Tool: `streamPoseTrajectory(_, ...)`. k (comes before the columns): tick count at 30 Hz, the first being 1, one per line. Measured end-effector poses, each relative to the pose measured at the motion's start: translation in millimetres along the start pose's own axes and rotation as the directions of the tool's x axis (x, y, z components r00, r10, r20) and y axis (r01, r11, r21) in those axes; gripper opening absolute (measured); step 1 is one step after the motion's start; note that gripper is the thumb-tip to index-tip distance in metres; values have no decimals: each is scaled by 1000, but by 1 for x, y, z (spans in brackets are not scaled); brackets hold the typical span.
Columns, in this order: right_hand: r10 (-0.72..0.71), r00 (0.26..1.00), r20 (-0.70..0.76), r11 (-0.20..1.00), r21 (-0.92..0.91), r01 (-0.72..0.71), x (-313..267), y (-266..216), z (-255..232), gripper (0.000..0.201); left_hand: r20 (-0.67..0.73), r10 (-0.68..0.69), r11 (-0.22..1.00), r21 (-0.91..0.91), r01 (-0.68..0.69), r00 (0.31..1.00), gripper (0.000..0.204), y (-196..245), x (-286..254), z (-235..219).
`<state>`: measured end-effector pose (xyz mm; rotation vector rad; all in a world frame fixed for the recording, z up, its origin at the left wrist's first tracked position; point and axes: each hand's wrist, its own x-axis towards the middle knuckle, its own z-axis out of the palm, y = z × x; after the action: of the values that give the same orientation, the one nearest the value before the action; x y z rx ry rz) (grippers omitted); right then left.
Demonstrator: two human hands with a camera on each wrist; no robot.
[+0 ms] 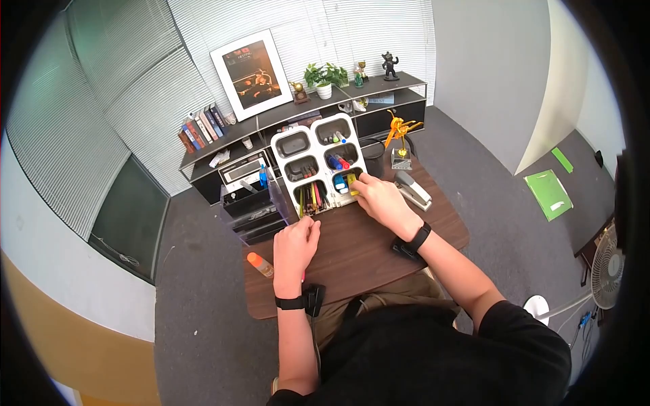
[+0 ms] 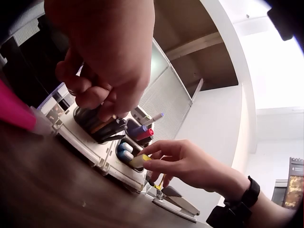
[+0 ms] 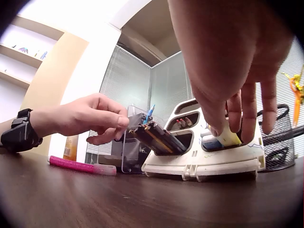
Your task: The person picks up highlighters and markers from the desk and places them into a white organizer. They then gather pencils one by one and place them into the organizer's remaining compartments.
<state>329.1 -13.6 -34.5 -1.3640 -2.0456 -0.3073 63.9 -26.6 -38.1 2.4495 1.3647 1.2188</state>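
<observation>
A white organizer [image 1: 293,184] with oval compartments stands tilted up on the brown table. My right hand [image 1: 387,206] pinches a yellow highlighter [image 2: 138,161] between thumb and fingers at the lower right compartment. Two stubby blue-and-white things [image 2: 125,151] lie beside it there. In the lower left compartment a bundle of pencils [image 3: 159,137] sticks out toward me. My left hand [image 1: 294,245], fingers loosely curled and nothing seen in them, is close in front of the pencil ends. A pink marker [image 3: 81,165] lies on the table, mostly hidden under the left wrist in the head view.
A clear-sided drawer unit [image 1: 254,213] stands left of the organizer. An orange-capped bottle [image 1: 260,264] is near the table's left edge. To the right are a grey stapler [image 1: 413,190], a black mesh holder [image 3: 276,142] and an orange figurine [image 1: 401,128]. Red and blue markers [image 1: 338,161] fill another compartment.
</observation>
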Motion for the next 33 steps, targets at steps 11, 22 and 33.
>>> streamPoseTrajectory(11,-64,998,13,997,38,63,2,-8,-6,16,-1,29,989,148,-29,1000,26,-9,0,-1)
streamPoseTrajectory(22,17,993,121,998,50,-23,-4,-9,-2,35,64,-252,734,-638,234,966,24,-21,-3,15)
streamPoseTrajectory(33,-12,995,-102,1000,-14,10,8,-48,-39,27,-63,-288,712,-681,169,956,31,-14,0,5)
